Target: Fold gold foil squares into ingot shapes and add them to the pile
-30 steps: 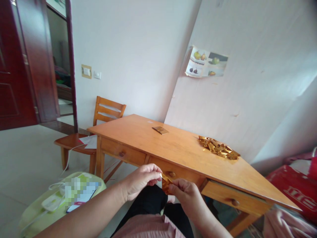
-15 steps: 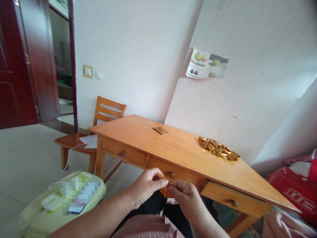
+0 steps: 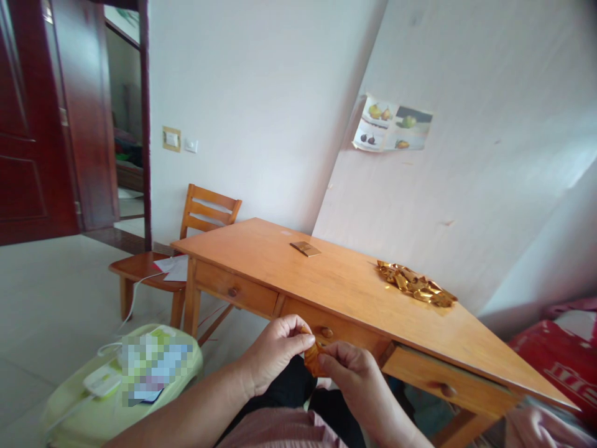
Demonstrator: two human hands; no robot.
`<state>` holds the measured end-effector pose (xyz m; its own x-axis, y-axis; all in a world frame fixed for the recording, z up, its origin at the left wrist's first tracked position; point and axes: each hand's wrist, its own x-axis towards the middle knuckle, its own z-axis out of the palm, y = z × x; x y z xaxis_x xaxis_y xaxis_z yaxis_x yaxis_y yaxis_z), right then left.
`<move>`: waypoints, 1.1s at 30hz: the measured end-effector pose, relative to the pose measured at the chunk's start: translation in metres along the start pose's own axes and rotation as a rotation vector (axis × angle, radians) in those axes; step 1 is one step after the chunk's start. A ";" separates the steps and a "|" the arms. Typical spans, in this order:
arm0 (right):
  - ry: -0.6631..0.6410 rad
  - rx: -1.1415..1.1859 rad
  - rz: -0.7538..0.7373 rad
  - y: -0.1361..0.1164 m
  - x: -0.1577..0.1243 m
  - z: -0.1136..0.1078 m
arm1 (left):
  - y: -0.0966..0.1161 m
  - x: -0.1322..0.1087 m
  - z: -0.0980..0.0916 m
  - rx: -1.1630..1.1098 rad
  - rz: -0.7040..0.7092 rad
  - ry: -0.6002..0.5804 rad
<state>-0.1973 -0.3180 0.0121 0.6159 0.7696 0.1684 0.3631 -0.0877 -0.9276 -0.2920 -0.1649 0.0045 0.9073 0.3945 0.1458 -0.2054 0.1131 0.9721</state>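
A small crumpled piece of gold-orange foil [image 3: 313,362] is held over my lap, in front of the table's drawers. My left hand [image 3: 273,354] pinches its upper left side between thumb and fingers. On the other side, my right hand [image 3: 352,372] grips the foil's right edge, thumb on top. The fingers cover part of the piece. Beyond the hands, a heap of shiny gold foil [image 3: 415,285] lies on the right half of the wooden table [image 3: 270,264]. A thin flat brown-gold square packet [image 3: 305,249] rests near the table's back edge.
To the left stands a pale green stool-like box [image 3: 69,398] bearing a white plugged device [image 3: 102,379] and a blurred-out item. A wooden chair [image 3: 140,266] with papers on its seat is behind it. At far right sits a red bag [image 3: 550,354].
The view has shifted slightly, so the room appears a little lower and further right. Between my hands, the foil shows more of its surface and hangs slightly more opened out.
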 end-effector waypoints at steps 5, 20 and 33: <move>0.011 0.005 0.003 -0.004 0.000 -0.001 | 0.001 0.000 -0.001 -0.007 0.017 -0.002; -0.023 0.058 0.041 0.001 0.000 -0.004 | 0.000 -0.001 -0.005 -0.086 0.033 -0.019; 0.012 0.125 0.099 0.005 0.002 -0.010 | -0.001 -0.001 -0.008 -0.117 0.008 0.120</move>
<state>-0.1869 -0.3230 0.0112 0.6532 0.7532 0.0773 0.2105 -0.0826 -0.9741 -0.2951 -0.1582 0.0020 0.8566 0.5008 0.1242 -0.2604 0.2119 0.9420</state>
